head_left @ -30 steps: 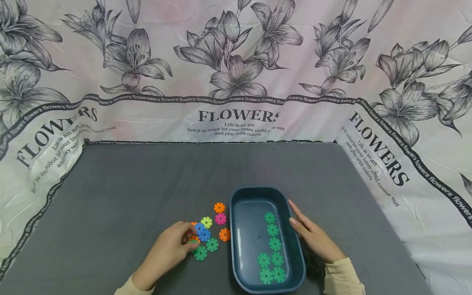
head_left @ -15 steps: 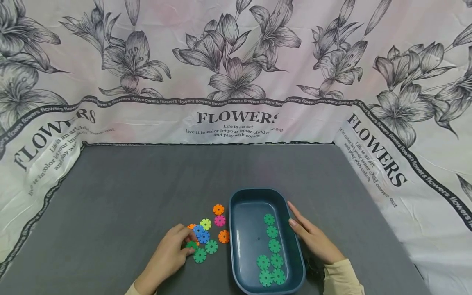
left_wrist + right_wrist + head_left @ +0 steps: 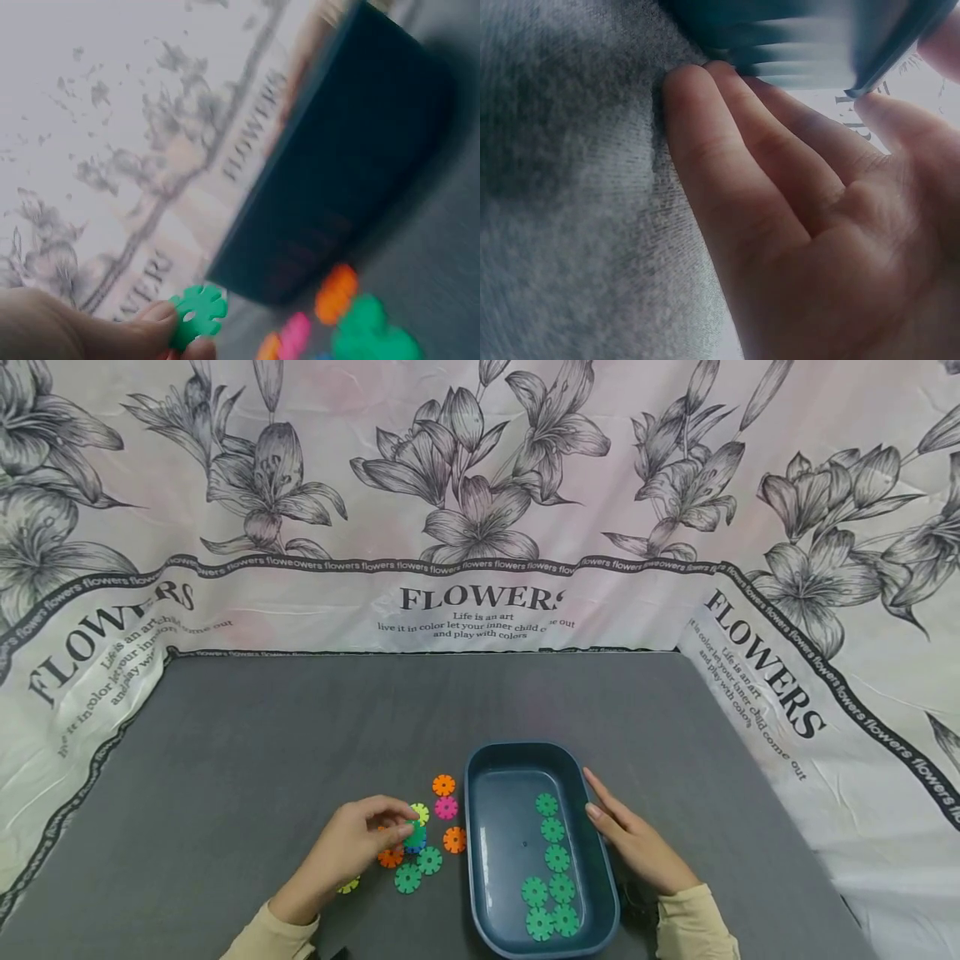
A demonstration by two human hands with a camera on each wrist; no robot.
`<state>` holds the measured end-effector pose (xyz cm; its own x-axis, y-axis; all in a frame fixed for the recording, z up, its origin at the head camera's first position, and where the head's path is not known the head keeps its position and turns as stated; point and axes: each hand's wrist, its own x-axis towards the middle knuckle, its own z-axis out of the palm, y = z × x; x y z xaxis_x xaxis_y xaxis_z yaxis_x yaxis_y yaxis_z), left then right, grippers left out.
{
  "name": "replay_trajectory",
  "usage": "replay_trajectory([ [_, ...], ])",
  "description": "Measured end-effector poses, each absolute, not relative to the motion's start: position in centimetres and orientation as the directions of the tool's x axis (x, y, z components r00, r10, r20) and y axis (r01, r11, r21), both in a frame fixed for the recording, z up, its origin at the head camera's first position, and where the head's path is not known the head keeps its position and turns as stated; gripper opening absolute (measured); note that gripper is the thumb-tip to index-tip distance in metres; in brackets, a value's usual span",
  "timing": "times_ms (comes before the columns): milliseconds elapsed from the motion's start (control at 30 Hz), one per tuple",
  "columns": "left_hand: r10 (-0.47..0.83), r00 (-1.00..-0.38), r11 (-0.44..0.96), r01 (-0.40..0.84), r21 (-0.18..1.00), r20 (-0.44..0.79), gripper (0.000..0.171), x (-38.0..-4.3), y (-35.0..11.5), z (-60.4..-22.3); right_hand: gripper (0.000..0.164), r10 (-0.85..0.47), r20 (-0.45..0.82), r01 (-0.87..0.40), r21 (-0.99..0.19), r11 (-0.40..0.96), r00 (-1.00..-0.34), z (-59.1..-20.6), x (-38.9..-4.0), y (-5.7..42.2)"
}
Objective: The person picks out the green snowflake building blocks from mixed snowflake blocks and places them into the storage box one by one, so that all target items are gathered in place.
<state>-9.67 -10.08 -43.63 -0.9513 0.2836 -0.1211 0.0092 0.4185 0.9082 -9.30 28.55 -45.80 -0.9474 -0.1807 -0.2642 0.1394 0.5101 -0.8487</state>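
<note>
My left hand (image 3: 356, 841) pinches a green notched disc (image 3: 198, 314) between thumb and fingers, raised over the loose pile. Beneath it lie more flower-shaped discs: green ones such as the green disc (image 3: 407, 878), an orange disc (image 3: 391, 857), and blue ones mostly hidden by the held piece. The blue plastic tray (image 3: 480, 893) stands right of the pile, with several green discs (image 3: 557, 858) lying along its right half. At the tray's right wall, my right hand (image 3: 651, 850) rests with fingers extended along the outside and the thumb near the rim (image 3: 859, 94).
Between pile and tray lie two orange discs, one the upper orange disc (image 3: 444, 785), and a pink disc (image 3: 446, 807). A yellow disc (image 3: 349, 886) sits below the left wrist. The grey tabletop (image 3: 315, 718) meets a flower-printed cloth (image 3: 480, 602) behind and at the sides.
My left hand has picked a green disc from the left of the pile and lifted it up and right, uncovering an orange and a yellow disc. The right hand stays at the tray.
</note>
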Motion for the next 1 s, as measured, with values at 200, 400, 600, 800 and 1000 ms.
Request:
replay_trajectory([
  [200, 0.328, -0.929, 0.284, -0.075, 0.956, -0.171, 0.02, -11.8, -7.8, -41.5, 0.058, -0.176, -0.273, 0.151, -0.849, 0.507, -0.946, -46.0, -9.1, 28.5],
  [400, 0.415, -0.901, 0.303, 0.003, 0.953, -0.129, 0.016, -13.8, -4.3, -40.5, 0.058, -0.174, -0.257, 0.136, -0.848, 0.512, -0.951, -45.8, -9.2, 28.5],
  [600, 0.53, -0.84, 0.356, 0.092, 0.93, -0.12, 0.017, -14.6, -1.0, -40.4, 0.058, -0.19, -0.272, 0.142, -0.848, 0.511, -0.943, -45.8, -9.2, 28.5],
  [800, 0.617, -0.782, 0.434, 0.25, 0.866, -0.084, 0.017, -14.3, 1.9, -40.5, 0.059, -0.169, -0.278, 0.161, -0.852, 0.498, -0.946, -45.6, -9.4, 28.5],
  [1000, 0.692, -0.721, 0.484, 0.431, 0.762, -0.031, 0.014, -12.8, 3.8, -41.6, 0.062, -0.149, -0.288, 0.169, -0.83, 0.531, -0.946, -45.7, -9.2, 28.6],
])
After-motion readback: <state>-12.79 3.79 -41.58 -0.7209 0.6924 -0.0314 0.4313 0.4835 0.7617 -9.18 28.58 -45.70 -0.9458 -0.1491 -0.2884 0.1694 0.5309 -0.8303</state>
